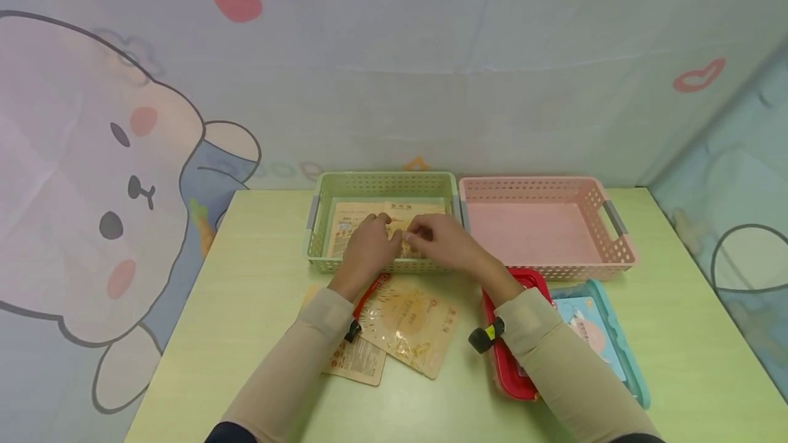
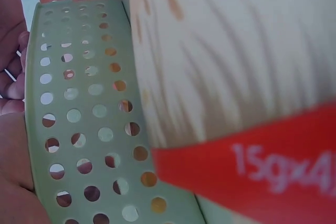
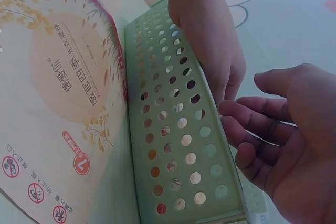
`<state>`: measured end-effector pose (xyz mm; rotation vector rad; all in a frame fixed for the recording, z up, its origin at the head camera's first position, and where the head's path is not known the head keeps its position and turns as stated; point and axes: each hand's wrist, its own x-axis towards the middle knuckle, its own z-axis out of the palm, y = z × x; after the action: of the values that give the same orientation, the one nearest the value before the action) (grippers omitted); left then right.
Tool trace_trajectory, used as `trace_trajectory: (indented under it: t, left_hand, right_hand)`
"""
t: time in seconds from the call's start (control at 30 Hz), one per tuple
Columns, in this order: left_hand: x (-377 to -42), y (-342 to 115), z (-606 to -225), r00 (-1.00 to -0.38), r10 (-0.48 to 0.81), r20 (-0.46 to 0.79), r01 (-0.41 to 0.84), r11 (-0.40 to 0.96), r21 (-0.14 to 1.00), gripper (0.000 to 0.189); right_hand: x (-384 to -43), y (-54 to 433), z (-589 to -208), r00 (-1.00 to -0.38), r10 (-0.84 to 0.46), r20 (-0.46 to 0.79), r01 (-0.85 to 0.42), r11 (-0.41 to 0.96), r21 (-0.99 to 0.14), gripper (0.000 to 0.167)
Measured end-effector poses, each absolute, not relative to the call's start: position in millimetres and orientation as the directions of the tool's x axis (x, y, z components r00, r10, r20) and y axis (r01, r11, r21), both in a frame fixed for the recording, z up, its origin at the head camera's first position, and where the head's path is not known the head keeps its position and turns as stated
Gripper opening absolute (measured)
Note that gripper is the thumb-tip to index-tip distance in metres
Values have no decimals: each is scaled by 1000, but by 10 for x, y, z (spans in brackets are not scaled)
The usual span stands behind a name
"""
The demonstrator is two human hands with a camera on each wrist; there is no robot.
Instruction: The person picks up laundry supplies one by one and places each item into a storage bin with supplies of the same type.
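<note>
Both bare hands are over the green basket (image 1: 388, 185), which has flat beige packets (image 1: 353, 214) lying in it. My left hand (image 1: 369, 245) reaches down over the packets, its thumb apart from the forefinger. The basket's perforated wall (image 3: 173, 129) hides its fingertips in the right wrist view. Beside it, my right hand (image 1: 443, 241) has loosely bent fingers (image 3: 262, 121) near the basket rim, with nothing in them. In front of the basket, a beige packet with a red band (image 1: 409, 323) overlaps another beige packet (image 1: 360, 363) on the table.
A pink basket (image 1: 529, 234) stands right of the green one. Under the right forearm is a red-rimmed container (image 1: 514, 381). Next to it lies a teal-rimmed container (image 1: 622, 333) with a blue packet (image 1: 594, 333) in it. A printed cloth (image 1: 382, 87) hangs behind the table (image 1: 215, 333).
</note>
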<state>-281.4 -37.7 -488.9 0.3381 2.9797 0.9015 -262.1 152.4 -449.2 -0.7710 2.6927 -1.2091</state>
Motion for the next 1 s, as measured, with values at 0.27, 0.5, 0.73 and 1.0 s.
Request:
trace_trajectory:
  t: [0.27, 0.5, 0.73, 1.0]
  left_hand:
    - [-2789, -414, -4869, -944, 247, 220, 330, 746, 578, 27]
    - [-2763, -441, -4913, -887, 278, 368, 454, 669, 589, 22]
    - [-2721, -479, -4930, -843, 300, 447, 525, 638, 563, 23]
    - [-2651, -511, -4857, -766, 368, 527, 636, 552, 539, 17]
  right_hand:
    - [-2600, 1517, -4441, -862, -493, 116, -415, 555, -721, 22]
    - [-2558, 1517, -4405, -819, -569, 69, -416, 507, -755, 34]
    - [-2555, 1493, -4446, -715, -699, -21, -441, 474, -762, 34]
    - [-2533, 1490, -4441, -654, -751, -91, -446, 480, -755, 23]
